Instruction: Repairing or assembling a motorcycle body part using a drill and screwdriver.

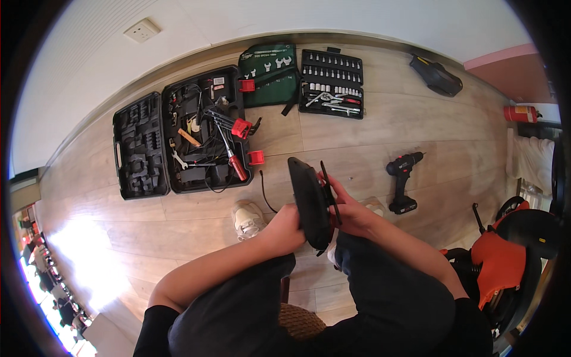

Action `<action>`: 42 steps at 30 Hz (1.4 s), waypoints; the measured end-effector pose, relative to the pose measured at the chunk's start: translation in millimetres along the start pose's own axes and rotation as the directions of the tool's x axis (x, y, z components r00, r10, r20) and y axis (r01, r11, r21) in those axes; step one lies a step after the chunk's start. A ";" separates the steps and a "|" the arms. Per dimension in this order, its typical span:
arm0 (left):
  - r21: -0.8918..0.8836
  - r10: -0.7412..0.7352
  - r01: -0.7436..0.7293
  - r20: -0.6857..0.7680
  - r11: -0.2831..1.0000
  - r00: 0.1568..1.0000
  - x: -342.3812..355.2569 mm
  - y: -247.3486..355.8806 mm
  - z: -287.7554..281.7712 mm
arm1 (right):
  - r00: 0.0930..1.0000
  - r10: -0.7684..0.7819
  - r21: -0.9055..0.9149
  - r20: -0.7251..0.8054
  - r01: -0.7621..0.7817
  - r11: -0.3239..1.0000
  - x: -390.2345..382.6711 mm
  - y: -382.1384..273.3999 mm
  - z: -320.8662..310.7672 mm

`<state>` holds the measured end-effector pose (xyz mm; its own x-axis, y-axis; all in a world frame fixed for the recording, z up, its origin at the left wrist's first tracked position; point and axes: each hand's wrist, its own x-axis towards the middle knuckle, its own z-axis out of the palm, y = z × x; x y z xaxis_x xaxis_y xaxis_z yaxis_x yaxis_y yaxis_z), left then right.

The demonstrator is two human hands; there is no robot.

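dark trousers (386, 291) are seen nearest; a long, dull-black, curved part (310, 199) with a thin strip (330, 193) is held above the floor (333, 140), gripped and partly covered by the left hand (288, 227) and right hand (352, 213). beyond, an open toolbox (156, 157), a socket case (332, 83) and a cordless drill (402, 180) are laid out.

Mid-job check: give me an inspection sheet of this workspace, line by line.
Surface: wood-look floor, bright glare at left.
Things in hand: black part, exact kind unclear, raised above the floor.
Clutter: open tool case with loose tools, green wrench roll, open socket set, drill lying at right.
Hands: left hand grips the black part; right hand at its right side, exact grip unclear.
Cables: black cable on the floor right of the tool case.
Surroundings: wall socket, fire extinguisher, orange-and-black machine.
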<state>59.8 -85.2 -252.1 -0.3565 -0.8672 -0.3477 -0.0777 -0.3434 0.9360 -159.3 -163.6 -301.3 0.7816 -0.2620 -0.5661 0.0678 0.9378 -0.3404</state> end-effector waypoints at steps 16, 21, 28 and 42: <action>-0.320 0.208 -0.235 -0.119 0.918 0.971 -8.9 36.0 -15.8 | 0.964 -0.157 0.111 0.215 0.136 0.985 -10.4 -12.8 -39.0; -0.288 0.201 -0.224 -0.109 0.931 0.974 -9.8 37.5 -18.4 | 0.972 -0.129 0.113 0.196 0.109 0.988 -17.0 -19.3 -22.9; -0.598 -0.010 -0.297 -0.455 0.744 0.890 5.3 -50.6 -34.0 | 0.998 0.047 0.344 0.044 -0.059 0.937 -34.3 32.9 -145.4; -0.658 -0.376 0.150 -0.216 0.738 0.901 31.3 -104.9 -15.4 | 0.988 -0.037 0.460 0.149 -0.036 0.887 -27.2 41.8 -129.6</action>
<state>71.2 -81.9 -362.0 -0.0906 -0.7301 -0.6773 0.5016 -0.6210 0.6023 -258.1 -146.7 -397.4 0.8622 -0.2597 -0.4350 0.3174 0.9461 0.0642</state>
